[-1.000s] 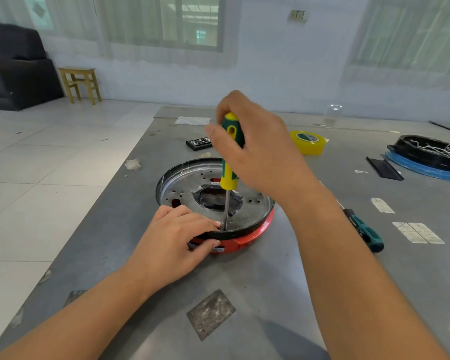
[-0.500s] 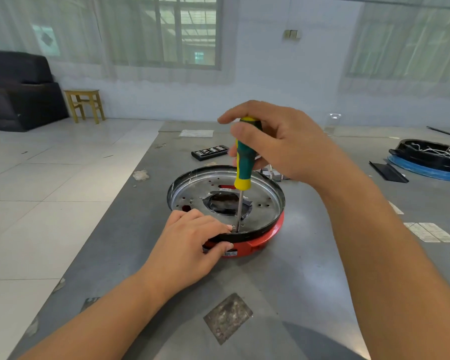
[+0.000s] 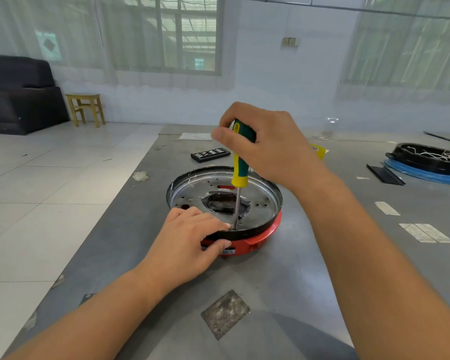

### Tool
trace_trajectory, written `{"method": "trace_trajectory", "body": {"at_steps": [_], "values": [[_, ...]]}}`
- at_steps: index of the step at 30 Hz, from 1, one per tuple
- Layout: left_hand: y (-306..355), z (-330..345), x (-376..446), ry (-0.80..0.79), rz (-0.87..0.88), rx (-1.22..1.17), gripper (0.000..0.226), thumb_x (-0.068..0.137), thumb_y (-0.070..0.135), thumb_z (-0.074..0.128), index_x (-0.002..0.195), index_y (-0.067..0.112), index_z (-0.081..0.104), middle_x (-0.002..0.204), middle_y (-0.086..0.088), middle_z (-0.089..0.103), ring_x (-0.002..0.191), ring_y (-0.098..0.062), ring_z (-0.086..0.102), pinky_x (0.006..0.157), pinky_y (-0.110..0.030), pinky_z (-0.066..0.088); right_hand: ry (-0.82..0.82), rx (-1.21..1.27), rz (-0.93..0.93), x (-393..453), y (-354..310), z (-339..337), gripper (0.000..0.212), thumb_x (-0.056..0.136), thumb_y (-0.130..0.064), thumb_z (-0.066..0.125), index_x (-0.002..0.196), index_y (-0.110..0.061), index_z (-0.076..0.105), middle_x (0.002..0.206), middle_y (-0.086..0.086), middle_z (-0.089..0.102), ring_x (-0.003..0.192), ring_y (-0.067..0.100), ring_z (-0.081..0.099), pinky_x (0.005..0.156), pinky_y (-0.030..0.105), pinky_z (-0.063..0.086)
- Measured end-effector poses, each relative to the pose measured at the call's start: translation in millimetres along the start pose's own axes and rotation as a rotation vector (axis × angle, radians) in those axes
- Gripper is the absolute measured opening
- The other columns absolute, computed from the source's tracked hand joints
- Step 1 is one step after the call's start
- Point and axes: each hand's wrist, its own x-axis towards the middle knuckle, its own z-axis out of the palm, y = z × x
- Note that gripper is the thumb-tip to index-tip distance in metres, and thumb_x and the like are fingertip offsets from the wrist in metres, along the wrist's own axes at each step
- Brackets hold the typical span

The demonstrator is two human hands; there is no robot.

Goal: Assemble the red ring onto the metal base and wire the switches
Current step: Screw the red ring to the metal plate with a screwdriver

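A round metal base [image 3: 260,201] with a black rim lies on top of the red ring [image 3: 264,236] in the middle of the grey table. My right hand [image 3: 268,149] grips the green and yellow handle of a screwdriver [image 3: 240,167], held upright with its tip at the base's near rim. My left hand [image 3: 190,240] grips the near edge of the base and ring, with its fingertips beside the screwdriver tip and the thumb on the red ring. The screw under the tip is hidden.
A black bit case [image 3: 210,154] lies behind the base. A yellow tape roll [image 3: 320,150] peeks out past my right hand. At far right sit a black tray of wires on a blue ring [image 3: 426,165] and a black strip [image 3: 385,174]. The table's left edge [image 3: 109,224] runs close by.
The view has tilted up and shifted, so the table sits lower in frame. My right hand has turned on the screwdriver handle. My left hand keeps its hold on the base edge.
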Motion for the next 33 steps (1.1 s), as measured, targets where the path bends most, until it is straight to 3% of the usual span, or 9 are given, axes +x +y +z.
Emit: {"method": "trace_trajectory", "body": {"at_steps": [5, 10, 13, 17, 21, 24, 27, 29, 33], "values": [[1.8, -0.8, -0.6, 0.012, 0.008, 0.018, 0.030, 0.091, 0.052, 0.063, 0.111, 0.035, 0.078, 0.097, 0.023, 0.074, 0.092, -0.006, 0.061, 0.084, -0.028, 0.036, -0.190, 0.275, 0.143, -1.7, -7.3, -9.4, 0.041, 0.104, -0.024, 0.037, 0.133, -0.043, 0.059, 0.118, -0.001, 0.068, 0.101, 0.008, 0.071, 0.096, 0.036, 0.056], [0.5, -0.9, -0.7, 0.017, 0.014, 0.013, 0.030, 0.092, 0.054, 0.062, 0.111, 0.036, 0.077, 0.091, 0.023, 0.072, 0.089, -0.002, 0.059, 0.085, -0.018, 0.031, -0.102, 0.049, -0.012, -3.5, -4.8, -12.5, 0.015, 0.099, -0.043, 0.060, 0.112, -0.040, 0.067, 0.079, -0.020, 0.066, 0.072, -0.007, 0.063, 0.067, 0.009, 0.047], [-0.7, -0.5, -1.6, 0.030, 0.020, 0.015, 0.032, 0.092, 0.056, 0.059, 0.111, 0.037, 0.077, 0.090, 0.025, 0.071, 0.088, 0.000, 0.057, 0.085, -0.018, 0.031, -0.010, -0.119, 0.013, -1.2, -3.9, -2.9, 0.020, 0.103, -0.046, 0.050, 0.108, -0.033, 0.064, 0.069, -0.010, 0.058, 0.066, 0.004, 0.054, 0.064, 0.023, 0.040], [-1.1, 0.7, -1.9, 0.034, 0.020, 0.025, 0.041, 0.092, 0.062, 0.051, 0.112, 0.037, 0.077, 0.093, 0.024, 0.072, 0.090, -0.002, 0.059, 0.087, -0.017, 0.030, -0.225, 0.216, 0.146, -1.7, 0.5, -12.4, 0.047, 0.096, -0.030, 0.038, 0.137, -0.047, 0.052, 0.132, -0.006, 0.063, 0.118, 0.009, 0.062, 0.102, 0.037, 0.049], [-1.4, 2.4, -1.9, 0.030, 0.016, 0.032, 0.039, 0.093, 0.061, 0.052, 0.111, 0.037, 0.076, 0.096, 0.024, 0.072, 0.094, -0.003, 0.061, 0.087, -0.023, 0.031, -0.185, 0.198, 0.078, -2.1, 13.9, -20.1, 0.028, 0.091, -0.044, 0.066, 0.118, -0.054, 0.062, 0.097, -0.015, 0.068, 0.089, 0.001, 0.069, 0.085, 0.037, 0.059], [-2.5, 1.6, -0.9, 0.016, 0.016, 0.039, 0.031, 0.093, 0.056, 0.063, 0.112, 0.036, 0.077, 0.100, 0.023, 0.074, 0.097, -0.004, 0.062, 0.088, -0.025, 0.032, 0.001, -0.073, 0.035, -1.8, 18.1, -9.0, 0.019, 0.092, -0.055, 0.063, 0.093, -0.036, 0.058, 0.071, -0.006, 0.057, 0.062, 0.003, 0.051, 0.059, 0.019, 0.044], [-1.2, -0.6, -0.3, 0.000, 0.023, 0.054, 0.034, 0.094, 0.059, 0.057, 0.112, 0.037, 0.076, 0.100, 0.024, 0.073, 0.098, -0.002, 0.061, 0.089, -0.020, 0.031, -0.096, 0.051, 0.109, 0.8, 13.7, -9.7, 0.017, 0.099, -0.041, 0.045, 0.108, -0.038, 0.059, 0.098, -0.013, 0.067, 0.084, -0.004, 0.060, 0.075, 0.024, 0.048], [1.2, -1.2, -0.1, 0.009, 0.030, 0.067, 0.040, 0.094, 0.064, 0.050, 0.110, 0.038, 0.076, 0.098, 0.024, 0.073, 0.096, -0.001, 0.060, 0.088, -0.022, 0.035, -0.236, 0.271, 0.156, -1.1, 11.8, -17.7, 0.042, 0.094, -0.030, 0.039, 0.128, -0.047, 0.057, 0.130, -0.017, 0.063, 0.111, 0.002, 0.065, 0.098, 0.034, 0.052], [5.9, 2.9, 1.2, 0.092, 0.041, 0.109, 0.041, 0.092, 0.068, 0.054, 0.100, 0.036, 0.079, 0.087, 0.022, 0.073, 0.084, -0.002, 0.062, 0.077, -0.028, 0.039, -0.181, 0.179, 0.052, -2.1, 11.5, -21.8, 0.025, 0.089, -0.049, 0.065, 0.114, -0.053, 0.065, 0.100, -0.021, 0.071, 0.091, 0.005, 0.071, 0.085, 0.037, 0.059]]}}
